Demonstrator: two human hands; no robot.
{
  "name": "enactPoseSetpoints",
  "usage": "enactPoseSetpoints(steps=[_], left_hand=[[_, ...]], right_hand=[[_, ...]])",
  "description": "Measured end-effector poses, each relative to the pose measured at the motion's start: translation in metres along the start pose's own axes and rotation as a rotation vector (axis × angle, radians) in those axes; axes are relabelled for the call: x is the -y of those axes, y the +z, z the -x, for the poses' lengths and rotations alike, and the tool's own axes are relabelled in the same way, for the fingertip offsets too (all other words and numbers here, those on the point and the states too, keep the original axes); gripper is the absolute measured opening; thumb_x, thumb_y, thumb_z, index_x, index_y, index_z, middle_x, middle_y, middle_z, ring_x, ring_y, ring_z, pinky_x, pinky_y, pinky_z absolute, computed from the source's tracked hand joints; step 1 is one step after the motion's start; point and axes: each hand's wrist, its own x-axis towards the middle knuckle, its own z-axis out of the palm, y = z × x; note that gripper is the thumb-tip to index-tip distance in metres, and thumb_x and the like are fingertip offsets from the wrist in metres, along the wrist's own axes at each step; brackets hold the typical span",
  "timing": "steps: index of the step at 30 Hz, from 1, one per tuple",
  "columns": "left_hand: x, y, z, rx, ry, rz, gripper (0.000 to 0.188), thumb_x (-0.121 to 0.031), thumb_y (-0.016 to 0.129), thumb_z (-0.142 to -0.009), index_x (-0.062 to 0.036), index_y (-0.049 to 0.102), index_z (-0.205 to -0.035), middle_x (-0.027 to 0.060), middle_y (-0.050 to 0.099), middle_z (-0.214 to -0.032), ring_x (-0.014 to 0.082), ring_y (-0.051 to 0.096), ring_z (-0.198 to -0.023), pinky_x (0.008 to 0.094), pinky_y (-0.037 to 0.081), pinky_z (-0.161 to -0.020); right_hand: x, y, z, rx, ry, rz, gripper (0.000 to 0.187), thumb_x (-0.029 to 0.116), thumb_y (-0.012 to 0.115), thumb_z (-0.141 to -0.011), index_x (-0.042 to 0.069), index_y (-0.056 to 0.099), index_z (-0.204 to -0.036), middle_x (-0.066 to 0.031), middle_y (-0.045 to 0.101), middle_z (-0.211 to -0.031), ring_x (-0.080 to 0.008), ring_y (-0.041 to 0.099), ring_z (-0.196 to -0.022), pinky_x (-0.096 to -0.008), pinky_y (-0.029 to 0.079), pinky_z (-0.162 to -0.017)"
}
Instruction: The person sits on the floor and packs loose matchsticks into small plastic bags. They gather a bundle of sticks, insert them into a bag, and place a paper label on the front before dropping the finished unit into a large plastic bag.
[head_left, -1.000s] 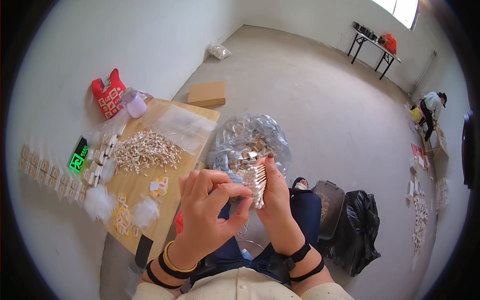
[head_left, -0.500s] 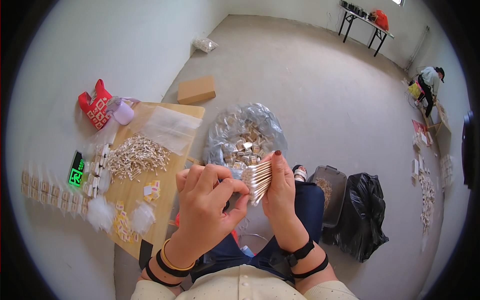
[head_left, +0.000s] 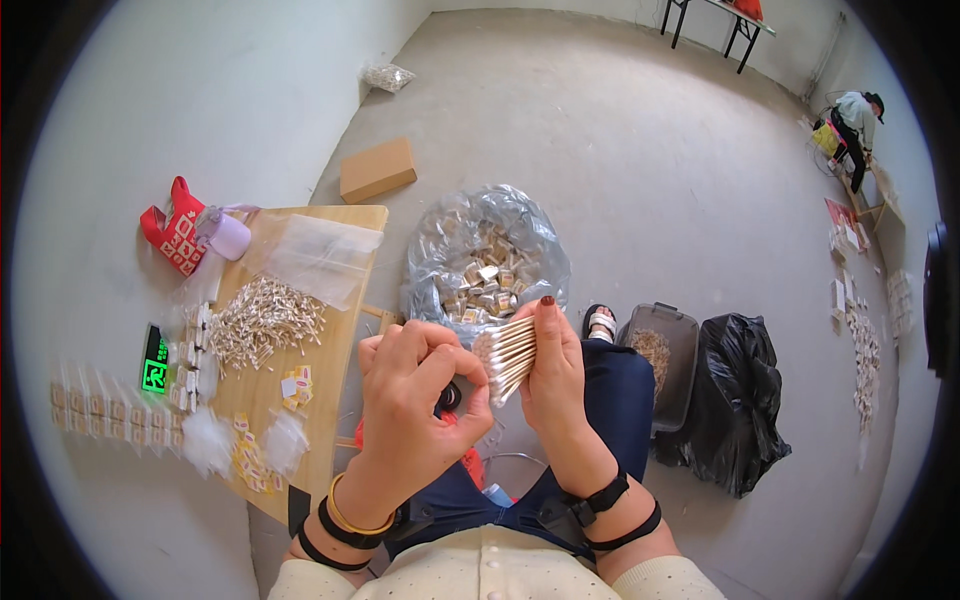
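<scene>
A bundle of wooden cotton swabs [head_left: 507, 355] is held in my right hand [head_left: 555, 375], the thumb lying across the sticks and the white heads facing left. My left hand [head_left: 420, 400] is at those heads, thumb and forefinger curled into a pinch by the bundle's edge. Whatever sits between these fingertips, if anything, is too small to make out. Beyond my hands a clear plastic bag [head_left: 425, 235] stands open on the floor, filled with small packs of swabs [head_left: 490, 272]. A loose heap of cotton swabs [head_left: 262, 322] lies on the wooden table [head_left: 345, 228] to my left.
The table also bears clear plastic sleeves [head_left: 325, 255], yellow-and-white cards [head_left: 255, 460], a lilac bottle [head_left: 230, 236] and a green lit sign [head_left: 154, 372]. A grey bin [head_left: 680, 365] of swabs and a black bag [head_left: 735, 400] stand right. A cardboard box [head_left: 377, 170] lies ahead; a person [head_left: 855, 125] bends far right.
The view has tilted and shifted slightly, showing less of the far table. My right hand still holds the swab bundle, and my left fingertips stay beside its heads.
</scene>
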Motion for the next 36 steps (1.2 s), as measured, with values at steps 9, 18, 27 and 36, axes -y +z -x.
enactPoseSetpoints(steps=[9,18,27,36], left_hand=[[-0.004,-0.004,0.005,-0.022,-0.01,0.017,0.019,-0.006,0.071,-0.06,-0.0138,0.061,-0.075,0.0,0.054,-0.086,0.0186,0.051,-0.08,0.0346,0.032,-0.078],[0.076,0.044,0.008,0.183,-0.432,0.197,0.018,-0.004,0.066,-0.072,-0.0094,0.063,-0.089,0.0036,0.058,-0.08,0.0175,0.055,-0.067,0.032,0.041,-0.07],[0.158,0.214,0.028,0.654,-0.378,0.118,0.038,-0.015,0.058,-0.08,-0.0136,0.054,-0.118,0.0033,0.061,-0.066,0.0249,0.063,-0.067,0.0406,0.045,-0.069],[0.237,0.309,0.086,1.02,-0.532,0.215,0.026,-0.022,0.062,-0.082,-0.0092,0.062,-0.104,0.0115,0.069,-0.09,0.0292,0.066,-0.087,0.0392,0.05,-0.079]], right_hand=[[-0.003,0.0,0.001,-0.047,0.112,-0.12,0.036,0.041,0.047,-0.099,0.007,0.053,-0.089,0.0009,0.055,-0.071,-0.006,0.056,-0.06,-0.0213,0.047,-0.054],[0.059,-0.101,-0.028,-0.386,-0.204,-0.078,0.031,0.039,0.052,-0.097,0.01,0.055,-0.088,-0.0002,0.055,-0.069,-0.0093,0.054,-0.054,-0.0239,0.044,-0.046],[0.108,-0.325,-0.013,-0.734,-0.291,0.309,0.052,0.052,0.038,-0.098,0.004,0.057,-0.097,-0.0002,0.054,-0.067,-0.008,0.039,-0.041,-0.0224,0.033,-0.038],[0.021,-0.528,0.012,-1.072,0.331,0.581,0.028,0.033,0.059,-0.093,0.005,0.053,-0.095,-0.0086,0.061,-0.073,-0.0192,0.06,-0.051,-0.0274,0.044,-0.041]])
